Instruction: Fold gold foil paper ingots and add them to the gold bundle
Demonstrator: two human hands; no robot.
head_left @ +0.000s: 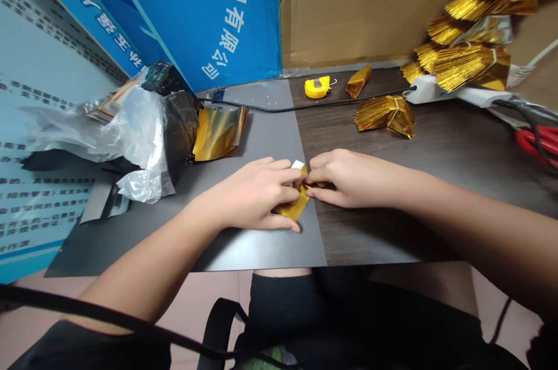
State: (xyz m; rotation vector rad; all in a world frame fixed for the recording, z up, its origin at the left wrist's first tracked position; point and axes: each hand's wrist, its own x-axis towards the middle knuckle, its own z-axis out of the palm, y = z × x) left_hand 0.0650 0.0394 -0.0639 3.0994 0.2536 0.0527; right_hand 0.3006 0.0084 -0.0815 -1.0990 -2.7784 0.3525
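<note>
A small sheet of gold foil paper (298,208) lies on the grey part of the tabletop, partly hidden under my fingers. My left hand (261,193) presses it down from the left, fingers curled over it and thumb stretched along its near end. At its right edge, my right hand (337,178) pinches the paper between thumb and fingers. A small white piece (298,165) shows at the far end of the paper, against my left fingertips; its kind cannot be made out.
A stack of gold foil sheets (218,133) stands by a plastic-wrapped bundle (148,126) at left. Behind my hands are a yellow tape measure (318,87), a folded gold piece (359,81) and a banded gold bundle (386,114). More bundles (462,65) pile near a white power strip (425,90).
</note>
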